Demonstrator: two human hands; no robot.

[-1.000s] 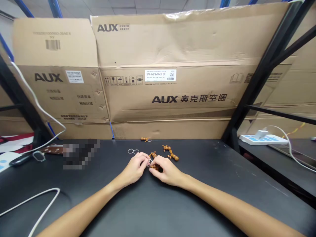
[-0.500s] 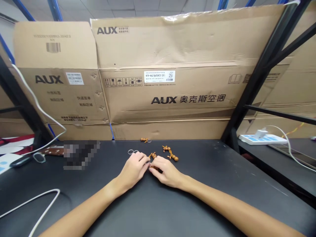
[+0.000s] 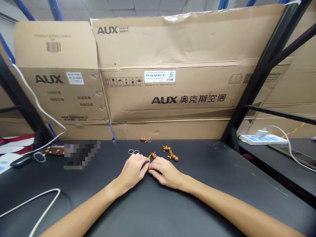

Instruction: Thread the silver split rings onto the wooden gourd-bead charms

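Black workbench (image 3: 237, 177) below AUX cartons (image 3: 163, 95)

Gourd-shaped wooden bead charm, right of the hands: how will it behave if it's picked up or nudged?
The gourd-shaped wooden bead charm looks like separate beads on a cord, so it will probably hang floppy when lifted. If it is wood, it is likely light for its size. Its rounded beads may rock or roll a little if pushed across the black tabletop.

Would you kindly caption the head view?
Left hand and right hand meet by gourd charms near key rings on a table.

Flattened AUX cartons (image 3: 160, 95) against black shelving (image 3: 263, 69)
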